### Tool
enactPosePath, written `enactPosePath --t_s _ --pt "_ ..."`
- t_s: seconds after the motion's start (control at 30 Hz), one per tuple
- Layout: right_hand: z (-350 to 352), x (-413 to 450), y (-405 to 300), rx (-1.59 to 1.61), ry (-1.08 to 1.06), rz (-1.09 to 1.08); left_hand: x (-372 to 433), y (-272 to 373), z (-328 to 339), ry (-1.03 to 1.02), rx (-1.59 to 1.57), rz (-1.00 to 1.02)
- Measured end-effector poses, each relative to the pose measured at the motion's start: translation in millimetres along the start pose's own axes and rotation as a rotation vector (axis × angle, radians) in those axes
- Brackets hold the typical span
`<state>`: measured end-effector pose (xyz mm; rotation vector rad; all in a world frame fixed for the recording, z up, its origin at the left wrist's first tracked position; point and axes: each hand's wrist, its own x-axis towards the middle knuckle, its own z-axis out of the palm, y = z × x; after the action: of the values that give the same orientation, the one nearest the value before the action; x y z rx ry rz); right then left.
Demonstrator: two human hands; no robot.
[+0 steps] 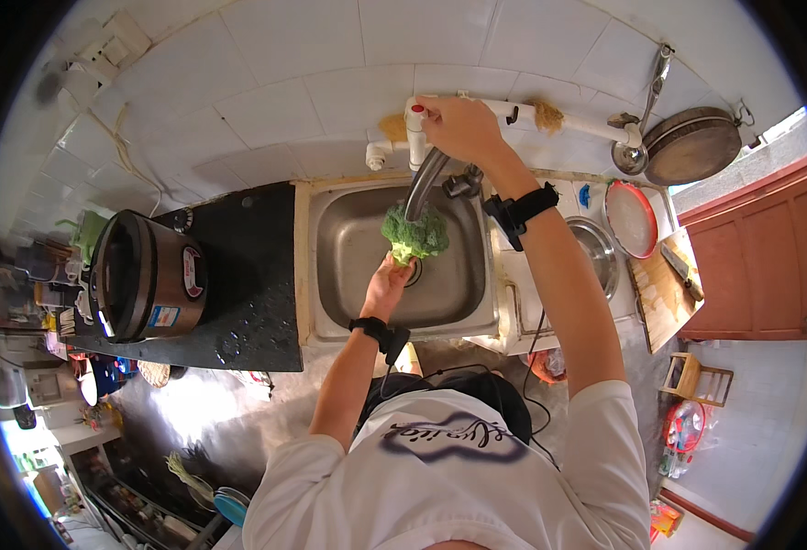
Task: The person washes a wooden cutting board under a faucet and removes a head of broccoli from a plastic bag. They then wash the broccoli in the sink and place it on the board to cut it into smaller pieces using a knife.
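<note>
My left hand (pixel 391 278) grips a head of green broccoli (pixel 414 230) by its pale stem. The broccoli is held over the stainless steel sink basin (pixel 348 289), right below the outlet of a curved metal faucet spout (pixel 425 180). My right hand (pixel 464 127) is raised to the wall, with its fingers on a white plastic valve (pixel 416 130) that has a red dot on top. Part of the valve and the upper end of the spout are hidden behind this hand. Whether water runs from the spout, I cannot tell.
Left of the sink, a rice cooker (pixel 149 275) stands on a wet black countertop (pixel 252 302). To the right are a metal bowl (pixel 596 254), a red-rimmed basin (pixel 630 220) and a knife (pixel 682 273) on a cutting board (pixel 665 295). A pan (pixel 694 146) and a ladle (pixel 630 158) hang on the wall.
</note>
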<state>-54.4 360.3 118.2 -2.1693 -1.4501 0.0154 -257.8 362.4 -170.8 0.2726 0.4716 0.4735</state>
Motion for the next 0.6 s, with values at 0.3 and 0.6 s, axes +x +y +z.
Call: enactPosePath --t_s 0.3,0.6 --pt "1 0 2 -0.033 0.017 -0.008 5 4 0 0.001 0.012 0.013" --pt "0 1 3 -0.033 0.004 -0.009 6 13 8 0.064 0.223 0.030"
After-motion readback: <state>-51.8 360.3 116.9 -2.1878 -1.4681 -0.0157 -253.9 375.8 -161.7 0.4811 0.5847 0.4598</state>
